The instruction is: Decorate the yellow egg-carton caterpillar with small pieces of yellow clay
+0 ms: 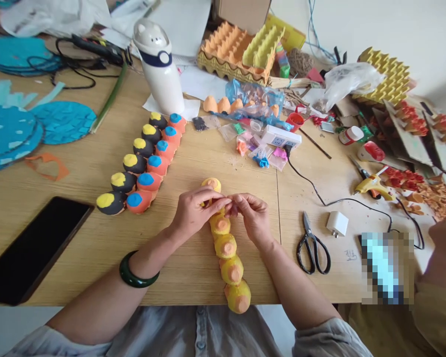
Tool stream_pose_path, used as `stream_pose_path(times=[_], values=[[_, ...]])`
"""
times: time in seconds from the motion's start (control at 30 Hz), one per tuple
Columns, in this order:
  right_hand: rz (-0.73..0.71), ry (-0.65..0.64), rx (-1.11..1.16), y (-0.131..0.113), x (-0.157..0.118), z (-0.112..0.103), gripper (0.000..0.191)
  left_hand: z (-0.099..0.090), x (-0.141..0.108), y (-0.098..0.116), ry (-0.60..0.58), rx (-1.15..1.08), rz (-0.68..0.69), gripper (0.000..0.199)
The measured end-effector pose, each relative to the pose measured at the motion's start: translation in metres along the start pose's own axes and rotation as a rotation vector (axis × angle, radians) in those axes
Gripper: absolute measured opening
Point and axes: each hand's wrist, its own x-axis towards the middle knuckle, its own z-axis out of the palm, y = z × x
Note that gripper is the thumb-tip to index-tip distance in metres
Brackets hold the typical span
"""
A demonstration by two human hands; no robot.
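My left hand (195, 210) and my right hand (253, 214) meet fingertip to fingertip, both pinched closed. Whatever lies between the fingers is too small or hidden to name. Below them runs a yellow egg-carton strip (235, 270) of several domed cups, each bearing an orange patch on top; my hands partly cover its far end. Left of it stand two more strips side by side: a black egg-carton strip (134, 163) with yellow patches and an orange-red egg-carton strip (156, 162) with blue patches.
Black-handled scissors (313, 248) and a white charger (337, 223) lie to the right, near a yellow glue gun (373, 184). A dark tablet (37, 248) rests at left. Behind are a white bottle (161, 74), a power strip (281, 136) and egg trays (230, 52). Another person's arm (444, 253) shows at right.
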Motion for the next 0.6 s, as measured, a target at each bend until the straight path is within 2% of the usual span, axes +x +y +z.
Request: stream_pose_path(times=[0.17,0.3,0.4,0.47,0.53,0.6], values=[[-0.032,-0.035,0.055,-0.003,-0.003,0.002,0.021,-0.001,0.0,0.0,-0.001,-0.041,-0.121,0.019],[0.034,0.017,0.065,-0.005,-0.004,0.009,0.034,-0.004,-0.004,0.0,-0.066,-0.045,-0.152,0.019],[0.066,0.012,0.032,-0.001,0.003,0.005,0.042,-0.008,-0.005,-0.003,0.003,0.008,-0.1,0.023],[0.052,0.061,0.034,0.002,0.009,-0.001,0.045,-0.01,-0.003,-0.003,0.011,-0.003,-0.098,0.026],[0.057,0.104,0.046,0.003,0.013,-0.007,0.049,-0.012,0.0,-0.002,0.074,-0.054,-0.149,0.034],[0.044,0.116,0.054,0.003,0.015,-0.01,0.047,-0.011,0.004,-0.003,0.144,-0.138,-0.255,0.037]])
